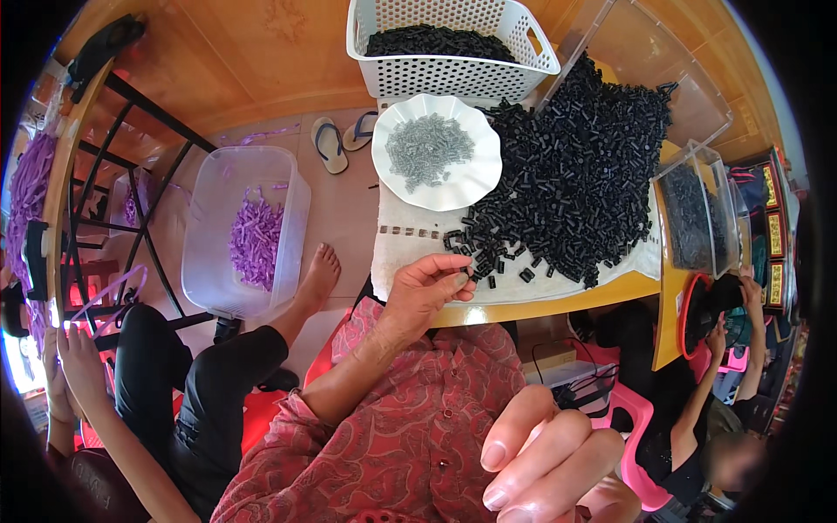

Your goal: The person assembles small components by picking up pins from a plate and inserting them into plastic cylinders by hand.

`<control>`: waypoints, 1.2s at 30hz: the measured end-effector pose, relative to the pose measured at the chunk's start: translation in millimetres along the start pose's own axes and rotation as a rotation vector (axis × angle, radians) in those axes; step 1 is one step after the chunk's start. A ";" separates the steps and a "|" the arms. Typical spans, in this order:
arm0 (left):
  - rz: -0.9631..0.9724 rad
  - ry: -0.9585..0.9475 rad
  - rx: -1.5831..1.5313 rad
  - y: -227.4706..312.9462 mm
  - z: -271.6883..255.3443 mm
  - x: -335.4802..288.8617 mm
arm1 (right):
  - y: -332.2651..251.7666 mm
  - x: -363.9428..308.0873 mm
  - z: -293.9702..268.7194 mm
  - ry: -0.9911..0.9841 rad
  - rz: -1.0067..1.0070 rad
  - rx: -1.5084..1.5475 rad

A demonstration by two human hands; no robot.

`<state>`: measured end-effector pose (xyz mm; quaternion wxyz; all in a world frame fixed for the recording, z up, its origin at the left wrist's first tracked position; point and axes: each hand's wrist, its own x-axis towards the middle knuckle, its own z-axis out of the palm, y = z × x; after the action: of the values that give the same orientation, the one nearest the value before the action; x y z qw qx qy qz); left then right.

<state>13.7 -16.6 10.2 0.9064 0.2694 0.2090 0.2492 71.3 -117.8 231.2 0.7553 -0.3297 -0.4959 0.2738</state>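
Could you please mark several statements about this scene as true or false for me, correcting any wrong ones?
1. The left hand pinches a small black piece between its fingertips. True.
2. The white scalloped plate holds small purple pieces. False: it holds small clear pieces.
3. The white perforated plastic basket contains loose black pieces. True.
4. The right hand is buried in the heap of small black pieces. False: it is apart from the heap, lower in the view.
5. The translucent rectangular plastic tub contains purple pieces. True.
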 end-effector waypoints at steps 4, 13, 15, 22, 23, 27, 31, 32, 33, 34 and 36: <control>-0.021 -0.011 0.044 -1.9 4.0 3.3 | 39.4 12.6 46.2 0.591 -0.565 0.040; -0.027 -0.003 0.023 -2.9 1.8 2.2 | -1.4 -11.2 -5.6 -0.047 -0.002 0.017; -0.029 0.014 0.023 -1.0 2.2 1.7 | 16.7 -22.3 -16.2 -0.084 0.151 0.182; -0.038 0.020 -0.023 -0.1 0.6 3.3 | 73.3 -55.5 -83.8 -0.001 0.170 -1.011; -0.024 0.004 -0.025 -1.0 0.8 4.1 | 84.9 -64.4 -99.3 0.078 0.217 -1.111; -0.015 0.000 -0.006 0.3 3.3 4.4 | 111.6 -78.9 -138.4 0.188 0.237 -1.300; -0.001 -0.014 -0.043 1.0 -1.6 4.8 | 118.5 -71.2 -140.6 0.171 0.310 -1.392; 0.004 -0.028 -0.062 1.4 -2.1 5.2 | 119.5 -67.7 -140.3 0.159 0.290 -1.392; 0.010 -0.041 -0.081 2.0 -2.2 5.3 | 120.7 -63.7 -139.8 0.147 0.269 -1.391; 0.022 -0.038 -0.081 2.2 -1.7 5.3 | 122.1 -58.4 -139.3 0.138 0.260 -1.386; -0.006 -0.041 -0.077 2.4 -0.4 5.1 | 125.5 -45.8 -137.3 0.138 0.276 -1.370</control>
<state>16.6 -11.9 10.1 0.9210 0.2389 0.1813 0.2486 171.6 -103.4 68.6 0.3656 -0.8079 -0.4614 -0.0281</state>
